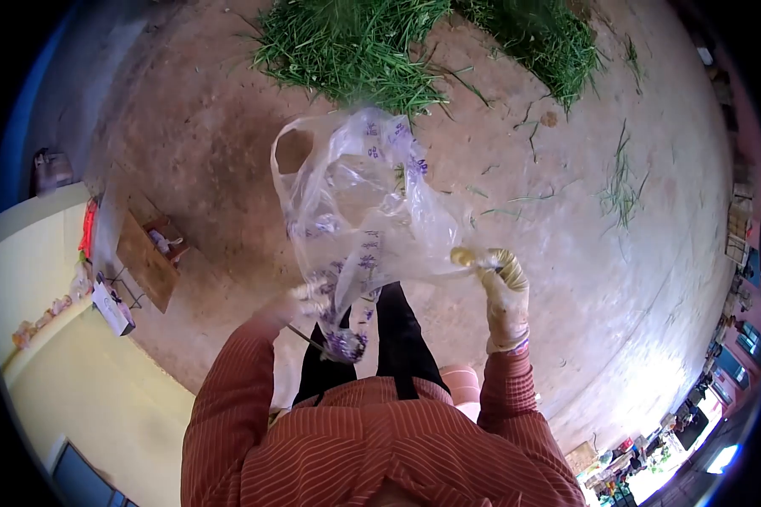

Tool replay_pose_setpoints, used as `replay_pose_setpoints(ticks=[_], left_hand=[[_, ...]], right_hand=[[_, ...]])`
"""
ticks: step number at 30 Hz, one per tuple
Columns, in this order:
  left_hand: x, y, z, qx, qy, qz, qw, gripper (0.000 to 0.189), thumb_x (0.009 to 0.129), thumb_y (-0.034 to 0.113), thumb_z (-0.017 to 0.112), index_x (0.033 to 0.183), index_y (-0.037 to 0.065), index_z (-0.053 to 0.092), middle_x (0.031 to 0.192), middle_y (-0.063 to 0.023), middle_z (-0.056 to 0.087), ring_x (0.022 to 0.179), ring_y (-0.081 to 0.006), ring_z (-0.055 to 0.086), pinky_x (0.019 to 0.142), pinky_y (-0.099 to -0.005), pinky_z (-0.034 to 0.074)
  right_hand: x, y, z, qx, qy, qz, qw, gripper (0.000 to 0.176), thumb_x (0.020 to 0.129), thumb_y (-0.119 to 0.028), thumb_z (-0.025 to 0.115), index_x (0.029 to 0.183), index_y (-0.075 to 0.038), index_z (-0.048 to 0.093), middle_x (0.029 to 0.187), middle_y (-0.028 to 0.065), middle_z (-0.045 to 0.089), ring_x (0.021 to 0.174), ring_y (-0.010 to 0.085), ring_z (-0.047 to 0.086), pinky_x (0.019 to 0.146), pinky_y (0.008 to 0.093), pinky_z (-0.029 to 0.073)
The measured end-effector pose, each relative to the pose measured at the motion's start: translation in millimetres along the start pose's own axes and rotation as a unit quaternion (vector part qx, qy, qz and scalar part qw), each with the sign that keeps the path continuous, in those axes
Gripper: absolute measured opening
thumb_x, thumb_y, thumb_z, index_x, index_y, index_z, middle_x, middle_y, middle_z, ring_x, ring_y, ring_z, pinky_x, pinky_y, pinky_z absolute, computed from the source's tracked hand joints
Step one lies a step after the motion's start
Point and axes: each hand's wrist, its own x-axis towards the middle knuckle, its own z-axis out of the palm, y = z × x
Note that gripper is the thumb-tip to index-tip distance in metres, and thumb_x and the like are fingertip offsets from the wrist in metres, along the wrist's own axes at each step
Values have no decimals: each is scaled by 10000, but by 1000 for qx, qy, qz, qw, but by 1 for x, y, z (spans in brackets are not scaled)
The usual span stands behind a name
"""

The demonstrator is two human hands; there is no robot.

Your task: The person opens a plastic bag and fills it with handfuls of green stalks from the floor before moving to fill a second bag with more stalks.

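A thin see-through plastic bag point(372, 203) with purple print spreads out in front of me, one handle loop standing open at its far left. My right hand point(507, 296), in a pale yellowish glove, pinches the bag's right edge between thumb and fingers. At the bag's near left side is my left hand point(306, 297), closed on the plastic and partly smeared by motion. Below it hangs a bunched purple-printed end point(345, 345). A thin dark rod point(309, 338) sticks out beneath the left hand; what it belongs to is hidden.
Piles of cut green grass point(355, 55) lie on the concrete floor point(228, 169) ahead, with loose stalks to the right. A wooden box point(148, 258) stands to the left by a pale yellow wall point(101, 380). Something pink point(461, 384) is close behind my legs.
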Motion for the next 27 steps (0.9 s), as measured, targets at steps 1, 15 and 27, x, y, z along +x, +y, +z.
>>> replay_pose_setpoints(ticks=[1,15,27], left_hand=[[5,-5,-8,17,-25,-74,997,541,864,77,555,1354,4,337,1211,-119,538,1030,-168,541,883,-322,449],[158,219,65,545,232,253,765,1253,456,320,850,1441,145,95,1476,-182,98,1358,-393,49,1082,-498,105],[238,160,138,457,-70,88,882,490,743,244,600,1152,-14,519,1057,-161,594,888,-250,593,791,-355,443]], right_hand=[[-3,-6,0,0,-2,-2,1000,152,819,6,470,922,0,581,914,146,651,845,180,609,834,304,450],[-33,-82,-57,39,-297,42,953,188,695,-8,713,758,-64,545,709,48,562,606,147,499,529,297,379],[-83,-140,-129,-177,44,-268,946,298,795,-143,630,607,-96,404,542,33,439,439,117,422,393,248,351]])
